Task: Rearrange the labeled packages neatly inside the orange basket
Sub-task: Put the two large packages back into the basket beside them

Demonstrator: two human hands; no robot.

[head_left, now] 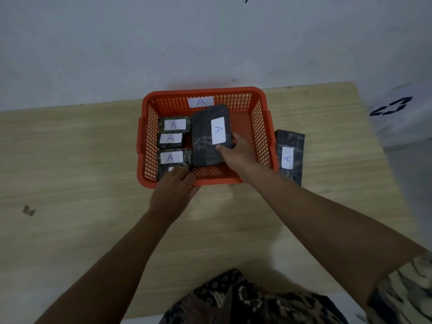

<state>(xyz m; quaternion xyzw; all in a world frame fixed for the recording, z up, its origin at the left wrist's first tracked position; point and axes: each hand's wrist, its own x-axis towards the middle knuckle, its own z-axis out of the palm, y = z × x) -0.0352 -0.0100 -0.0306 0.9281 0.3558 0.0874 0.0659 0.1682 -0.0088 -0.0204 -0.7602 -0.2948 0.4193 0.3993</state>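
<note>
An orange mesh basket point(261, 113) stands on the wooden table near the wall, with a white "A" label on its far wall. Along its left side lie three small dark packages with "A" labels point(174, 124), point(170, 138), point(171, 157), and a fourth package point(163, 171) at the near left corner. My left hand point(174, 190) rests on that corner package and the basket's near rim. My right hand point(236, 152) grips the right edge of a large flat dark package point(205, 141) labelled "A", tilted in the basket's middle.
Another dark labelled package point(289, 155) lies on the table just outside the basket's right wall. The wooden table point(70, 171) ends at a grey wall behind. A small dark scrap point(29, 210) lies at the table's left.
</note>
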